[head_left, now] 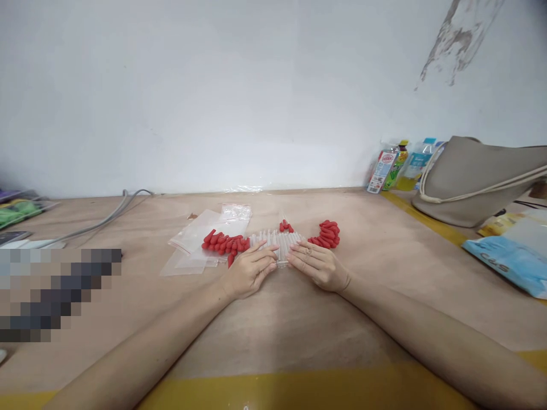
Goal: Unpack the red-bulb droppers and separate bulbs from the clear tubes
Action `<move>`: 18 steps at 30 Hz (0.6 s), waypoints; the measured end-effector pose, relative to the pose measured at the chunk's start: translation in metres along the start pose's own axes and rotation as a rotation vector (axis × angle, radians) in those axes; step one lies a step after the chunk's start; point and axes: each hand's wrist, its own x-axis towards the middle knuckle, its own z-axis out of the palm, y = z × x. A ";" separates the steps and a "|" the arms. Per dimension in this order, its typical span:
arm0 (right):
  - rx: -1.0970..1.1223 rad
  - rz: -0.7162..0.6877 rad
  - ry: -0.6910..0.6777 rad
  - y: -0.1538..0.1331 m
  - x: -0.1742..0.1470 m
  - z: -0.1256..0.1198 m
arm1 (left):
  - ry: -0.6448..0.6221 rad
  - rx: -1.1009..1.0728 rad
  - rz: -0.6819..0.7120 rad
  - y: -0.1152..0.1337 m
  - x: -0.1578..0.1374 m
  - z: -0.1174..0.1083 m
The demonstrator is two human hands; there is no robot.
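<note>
Clear tubes [281, 256] lie side by side in a bunch at the middle of the table, most pointing away from me. They look like droppers, with red rubber bulbs fanned out at both sides: one group of bulbs [224, 244] on the left, another group [328, 233] on the right. My left hand [253, 267] rests on the left part of the tubes, fingers stretched out. From the other side my right hand [318, 263] lies flat over them, fingers together and straight. Neither hand grips anything. A few more red bulbs [285, 226] sit just behind the tubes.
Flat clear plastic bags [200, 230] lie behind and left of the bulbs. A grey cable [98, 219] runs along the left. Drink bottles [412, 165], a carton [382, 171], a grey bag [465, 182] and a blue packet [513, 256] stand or lie at the right.
</note>
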 end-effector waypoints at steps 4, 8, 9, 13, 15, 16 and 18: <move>0.008 -0.002 0.032 0.002 -0.001 0.000 | 0.010 0.026 0.013 0.001 0.000 0.001; 0.022 0.008 0.031 0.004 -0.005 0.001 | 0.028 0.052 0.026 0.003 0.000 0.001; 0.023 0.008 0.028 0.004 -0.006 0.001 | 0.030 0.055 0.029 0.003 0.000 0.001; 0.004 0.000 0.021 0.004 -0.005 -0.001 | 0.036 0.068 0.038 0.005 0.001 0.001; -0.016 -0.001 0.020 0.004 -0.004 -0.003 | 0.043 0.070 0.043 0.006 0.002 0.000; -0.023 -0.002 0.018 0.005 -0.003 -0.003 | 0.046 0.071 0.048 0.006 0.002 0.000; -0.027 0.010 0.017 0.008 -0.004 -0.005 | 0.048 0.077 0.053 0.004 0.000 -0.001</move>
